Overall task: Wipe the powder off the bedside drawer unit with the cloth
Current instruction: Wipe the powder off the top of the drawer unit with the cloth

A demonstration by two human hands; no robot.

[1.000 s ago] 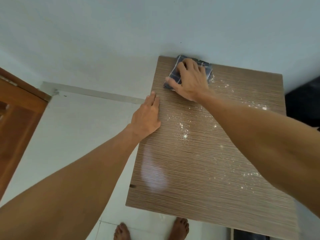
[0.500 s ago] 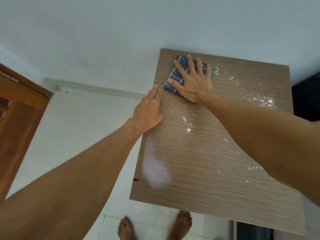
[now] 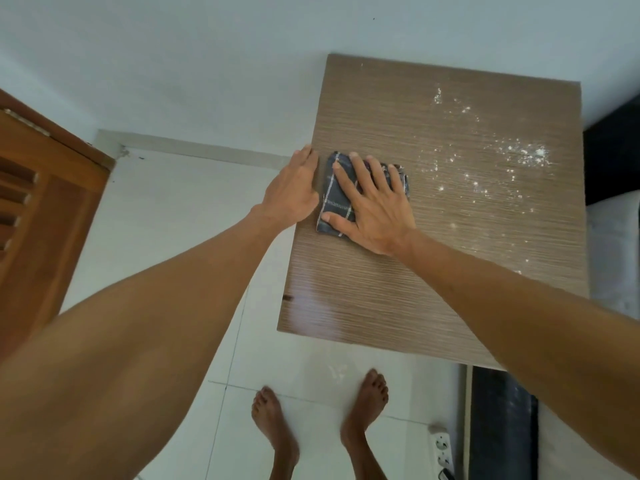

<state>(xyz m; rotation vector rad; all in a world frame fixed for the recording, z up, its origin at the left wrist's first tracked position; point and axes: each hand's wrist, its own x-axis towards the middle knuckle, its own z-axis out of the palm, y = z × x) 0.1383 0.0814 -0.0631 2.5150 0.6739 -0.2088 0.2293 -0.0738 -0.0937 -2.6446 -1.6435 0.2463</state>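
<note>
The bedside drawer unit's wood-grain top (image 3: 398, 292) fills the right half of the view. A folded dark blue checked cloth (image 3: 330, 206) lies near its left edge. My right hand (image 3: 372, 206) presses flat on the cloth with fingers spread. My left hand (image 3: 294, 192) rests against the left edge of the top, beside the cloth, holding nothing. White powder (image 3: 519, 155) is scattered over the right and far part of the top.
A brown wooden door (image 3: 38, 202) stands at the left. White tiled floor (image 3: 166, 209) lies below, with bare feet (image 3: 273, 431) near the unit's front. A power strip (image 3: 441, 452) lies on the floor by a dark bed frame (image 3: 502, 427) at the right.
My right hand has dragged the cloth from the far left corner toward me along the left side. The powder patch near the left middle is gone. My left hand stayed on the edge.
</note>
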